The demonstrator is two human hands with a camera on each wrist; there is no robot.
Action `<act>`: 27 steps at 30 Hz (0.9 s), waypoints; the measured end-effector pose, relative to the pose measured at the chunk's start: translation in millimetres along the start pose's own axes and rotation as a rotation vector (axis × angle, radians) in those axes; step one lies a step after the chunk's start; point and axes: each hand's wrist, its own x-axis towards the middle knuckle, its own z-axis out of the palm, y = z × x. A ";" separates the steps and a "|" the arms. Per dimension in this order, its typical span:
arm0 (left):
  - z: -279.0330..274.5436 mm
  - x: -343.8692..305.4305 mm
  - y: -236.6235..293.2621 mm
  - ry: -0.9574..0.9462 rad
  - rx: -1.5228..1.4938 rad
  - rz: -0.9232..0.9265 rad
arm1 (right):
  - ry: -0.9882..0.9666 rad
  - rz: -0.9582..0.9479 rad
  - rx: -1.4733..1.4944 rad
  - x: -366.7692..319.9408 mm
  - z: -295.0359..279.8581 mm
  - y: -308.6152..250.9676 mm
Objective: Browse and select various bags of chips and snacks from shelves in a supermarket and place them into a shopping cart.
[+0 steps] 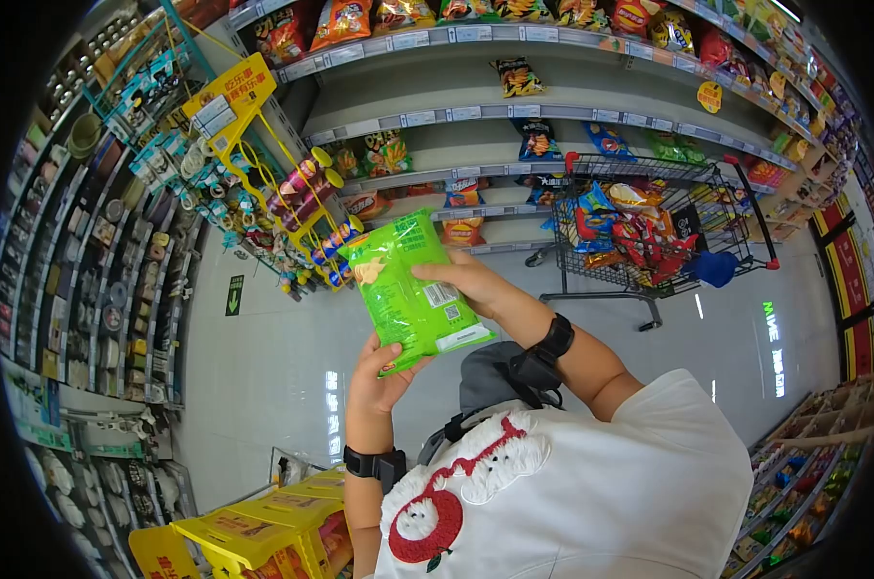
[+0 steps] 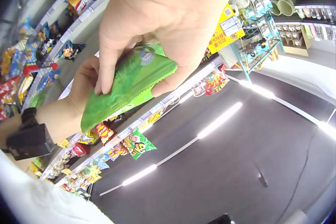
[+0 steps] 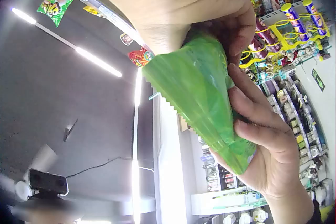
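Observation:
A bright green snack bag (image 1: pixel 413 289), its printed back with a barcode facing up, is held between both hands in front of the body. The left hand (image 1: pixel 381 374) grips its lower left corner, thumb on top. At the right edge, the right hand (image 1: pixel 466 280) holds it with the thumb across the back and the other fingers behind. In the left wrist view the left hand (image 2: pixel 157 22) pinches the bag (image 2: pixel 131 79). Seen from the right wrist, the bag (image 3: pixel 197 92) hangs between the right hand (image 3: pixel 194 8) and the left hand's curled fingers (image 3: pixel 262 124).
Ahead stand snack shelves (image 1: pixel 447 114) with scattered bags. A shopping cart (image 1: pixel 649 232) holding several snack bags is at the right. A yellow rack (image 1: pixel 263 145) with snack tubes stands left of the shelves, and a yellow display (image 1: pixel 254 526) is at the lower left.

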 end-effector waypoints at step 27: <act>-3.0 81.4 -5.5 0.213 0.680 0.011 | 0.105 -0.167 -0.311 21.1 -60.1 -27.9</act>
